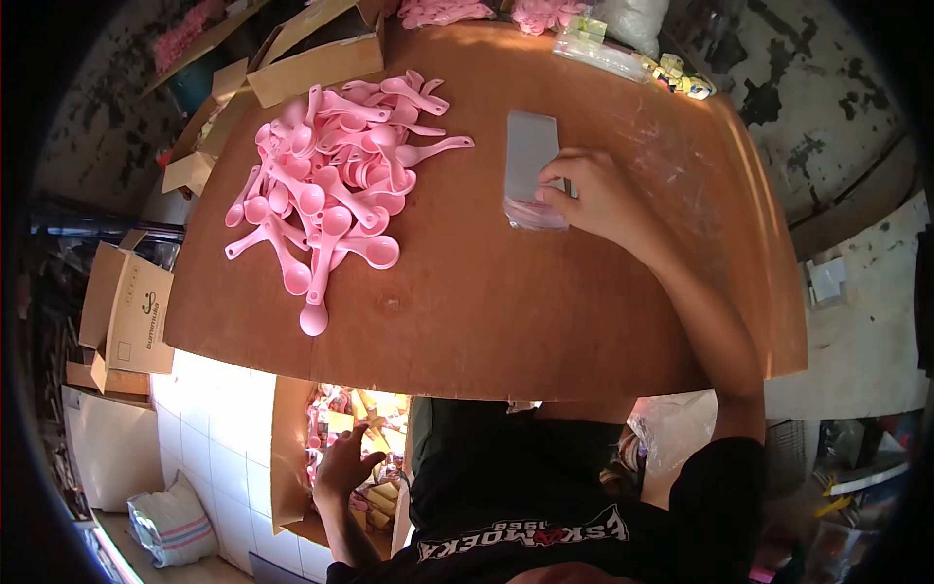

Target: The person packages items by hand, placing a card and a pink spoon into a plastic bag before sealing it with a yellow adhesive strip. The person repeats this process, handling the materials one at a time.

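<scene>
On the brown table lies a stack of clear plastic bags [530,146], long and narrow. My right hand [589,190] rests over its right edge, with thumb and index finger pinched at the upper bag. My left hand [345,467] is below the table's front edge, above a cardboard box [289,457] of small packets with yellow cards [389,414]. Its fingers are apart, and I see nothing held in them. Left of the bags sits a big heap of pink measuring spoons [331,185], several of them spread toward the front.
Open cardboard boxes stand beyond the table's back left edge [321,63] and at its left side [131,302]. Pink bundles [443,10] and wrapped packs [603,58] lie along the back edge. A white sack [173,521] sits on the floor at lower left.
</scene>
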The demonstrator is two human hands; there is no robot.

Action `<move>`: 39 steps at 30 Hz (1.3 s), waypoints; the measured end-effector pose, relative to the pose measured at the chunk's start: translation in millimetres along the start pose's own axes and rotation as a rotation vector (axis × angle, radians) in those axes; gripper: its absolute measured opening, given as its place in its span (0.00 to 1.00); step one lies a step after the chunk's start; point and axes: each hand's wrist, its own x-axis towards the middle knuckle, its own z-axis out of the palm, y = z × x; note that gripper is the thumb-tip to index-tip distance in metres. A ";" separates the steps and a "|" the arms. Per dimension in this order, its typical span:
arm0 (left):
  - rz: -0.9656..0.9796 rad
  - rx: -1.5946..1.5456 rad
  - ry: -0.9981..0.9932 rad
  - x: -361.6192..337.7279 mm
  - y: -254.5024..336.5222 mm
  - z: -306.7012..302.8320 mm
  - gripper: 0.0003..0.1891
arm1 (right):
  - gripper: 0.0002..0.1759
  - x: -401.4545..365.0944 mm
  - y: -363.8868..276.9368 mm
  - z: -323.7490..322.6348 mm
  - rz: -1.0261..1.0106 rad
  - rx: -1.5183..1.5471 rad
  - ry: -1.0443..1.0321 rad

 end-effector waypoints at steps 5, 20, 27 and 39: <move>0.655 -0.513 -0.334 5.2 106.3 -56.1 0.19 | 0.07 15.5 5.1 9.7 0.145 -0.037 -0.235; 0.907 0.092 0.326 112.5 248.0 -156.1 0.17 | 0.04 -14.4 3.7 18.6 -0.030 -0.150 0.095; 0.969 0.213 0.438 176.8 255.6 -134.9 0.20 | 0.05 -14.5 8.9 4.7 0.078 -0.012 0.359; 0.762 -0.926 -0.421 138.2 268.6 -130.4 0.31 | 0.04 -65.7 -74.1 -46.6 -0.231 -0.357 0.206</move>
